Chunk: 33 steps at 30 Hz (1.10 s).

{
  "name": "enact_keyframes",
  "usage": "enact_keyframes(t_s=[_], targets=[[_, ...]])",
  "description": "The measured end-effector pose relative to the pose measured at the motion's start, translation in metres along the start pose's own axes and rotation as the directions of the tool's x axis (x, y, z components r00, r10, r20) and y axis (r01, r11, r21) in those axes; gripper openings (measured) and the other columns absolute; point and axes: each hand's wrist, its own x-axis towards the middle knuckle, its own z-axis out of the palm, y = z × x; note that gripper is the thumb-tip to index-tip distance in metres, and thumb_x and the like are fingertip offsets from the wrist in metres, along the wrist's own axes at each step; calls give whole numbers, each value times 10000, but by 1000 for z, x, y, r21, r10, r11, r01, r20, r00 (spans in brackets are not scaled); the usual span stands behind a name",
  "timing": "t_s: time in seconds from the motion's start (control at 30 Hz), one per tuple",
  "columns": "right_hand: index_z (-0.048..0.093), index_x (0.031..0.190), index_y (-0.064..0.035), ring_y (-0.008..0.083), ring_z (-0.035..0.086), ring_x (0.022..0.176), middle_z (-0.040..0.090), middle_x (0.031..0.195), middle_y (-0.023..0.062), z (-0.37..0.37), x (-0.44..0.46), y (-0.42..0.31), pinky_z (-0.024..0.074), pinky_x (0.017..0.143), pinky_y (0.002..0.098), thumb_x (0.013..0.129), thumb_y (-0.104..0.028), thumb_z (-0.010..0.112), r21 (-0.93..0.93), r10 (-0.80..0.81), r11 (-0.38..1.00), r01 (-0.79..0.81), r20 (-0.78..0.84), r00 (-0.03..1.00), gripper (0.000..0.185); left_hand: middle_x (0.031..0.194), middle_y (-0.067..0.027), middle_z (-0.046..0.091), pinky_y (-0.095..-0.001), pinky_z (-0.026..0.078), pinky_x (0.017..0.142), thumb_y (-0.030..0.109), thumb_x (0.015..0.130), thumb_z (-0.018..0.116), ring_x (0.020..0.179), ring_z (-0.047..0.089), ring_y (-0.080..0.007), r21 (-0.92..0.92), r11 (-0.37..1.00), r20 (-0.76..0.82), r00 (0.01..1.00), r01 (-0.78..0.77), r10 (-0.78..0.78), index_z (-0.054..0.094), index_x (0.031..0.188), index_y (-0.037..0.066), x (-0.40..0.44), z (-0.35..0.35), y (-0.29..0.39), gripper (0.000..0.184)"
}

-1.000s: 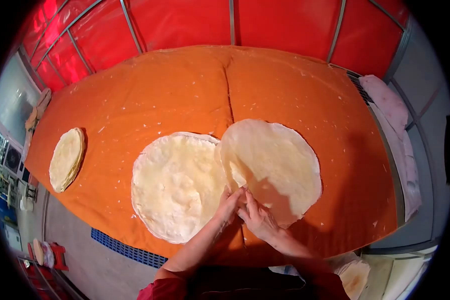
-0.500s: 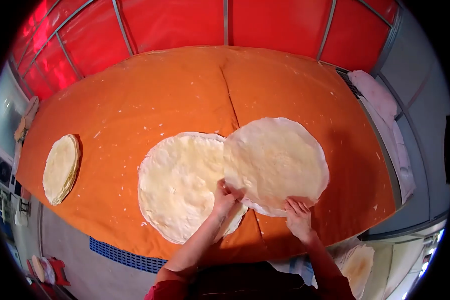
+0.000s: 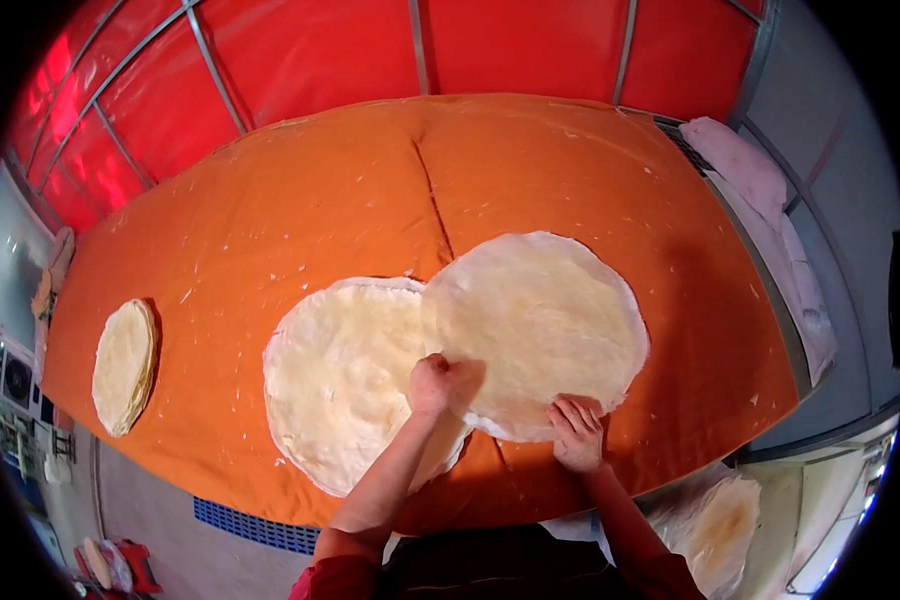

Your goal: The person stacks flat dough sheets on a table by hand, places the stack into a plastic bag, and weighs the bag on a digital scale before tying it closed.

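Note:
Two large, thin round flatbreads lie side by side on the orange cloth. The right flatbread (image 3: pixel 545 320) overlaps the edge of the left flatbread (image 3: pixel 335 375), which looks slightly bumpy. Closed at the overlap, my left hand (image 3: pixel 435 383) pinches the left edge of the right flatbread; its fingertips are partly hidden and blurred. My right hand (image 3: pixel 577 438) grips the near edge of that same flatbread, fingers bent over the top and thumb out of sight.
A stack of smaller round flatbreads (image 3: pixel 125 368) rests at the cloth's left side. The orange cloth (image 3: pixel 310 170) carries scattered white crumbs. Red panels (image 3: pixel 520 45) stand behind it. Pale bundled fabric (image 3: pixel 740 170) lies along the right edge. Another browned flatbread (image 3: pixel 725 530) shows at lower right.
The view has shifted slightly. My left hand has moved a little up along the right flatbread's left edge and turned into a tighter fist. My right hand stays at the near edge.

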Motion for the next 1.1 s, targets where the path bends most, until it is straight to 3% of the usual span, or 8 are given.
enact_keyframes(t_s=[0.2,0.37,0.5,0.77,0.83,0.9,1.03,1.1], targets=[[551,1005,-31,287,476,1025,515,1106,133,-17,6,10,329,883,399,618,2,469,-110,61,992,-66,-45,997,396,586,29,404,-218,332,444,17,736,504,500,356,-66,-455,884,-116,991,-106,59,385,628,44,-19,-13,33,163],[556,975,-16,297,499,996,545,1042,139,-15,6,34,338,898,410,653,-32,485,-100,-12,995,10,-20,1000,329,761,-114,581,-247,485,597,-47,736,474,690,591,-157,-427,896,-104,991,-125,88,446,940,5,-11,-7,34,212],[561,976,2,304,551,904,575,975,145,-42,62,13,409,821,411,718,-96,475,-87,-118,991,104,-179,977,289,918,-100,556,-259,479,623,-65,728,441,784,554,-155,-251,857,-211,889,-451,406,453,1062,-45,-6,-43,90,335],[538,1002,25,320,482,1000,509,1071,176,9,92,-125,383,864,416,760,-130,419,-32,-498,866,499,42,866,312,867,-69,548,-258,460,661,-45,677,519,744,541,-146,-306,915,-527,847,-261,65,422,1031,10,-124,-208,13,372],[512,993,52,349,471,958,496,1037,192,48,66,-134,396,824,424,751,-105,431,18,-539,839,543,166,826,299,852,-117,502,-309,449,661,58,625,615,758,518,-234,363,930,-627,755,61,195,414,1014,8,-136,-216,-66,440],[508,989,57,356,468,953,492,1036,197,60,59,-131,398,819,423,740,-88,444,33,-550,833,553,161,819,295,950,-193,488,-345,421,748,121,624,649,896,495,-289,558,802,-666,692,214,279,392,1085,-35,-148,-207,-61,550],[512,1003,47,346,466,988,490,1071,191,50,55,-120,393,844,412,736,-75,444,138,-540,842,522,179,823,301,1037,-233,476,-369,393,811,220,684,665,995,466,-321,-96,995,-610,789,19,-73,369,1134,-75,-134,-221,-58,614],[509,1040,28,336,458,1034,488,1102,185,51,53,-118,378,878,402,706,-71,489,122,-520,854,506,217,826,348,1033,-233,484,-368,407,789,255,706,657,959,490,-318,54,999,-611,791,9,26,376,1125,-83,-113,-226,-82,607]])
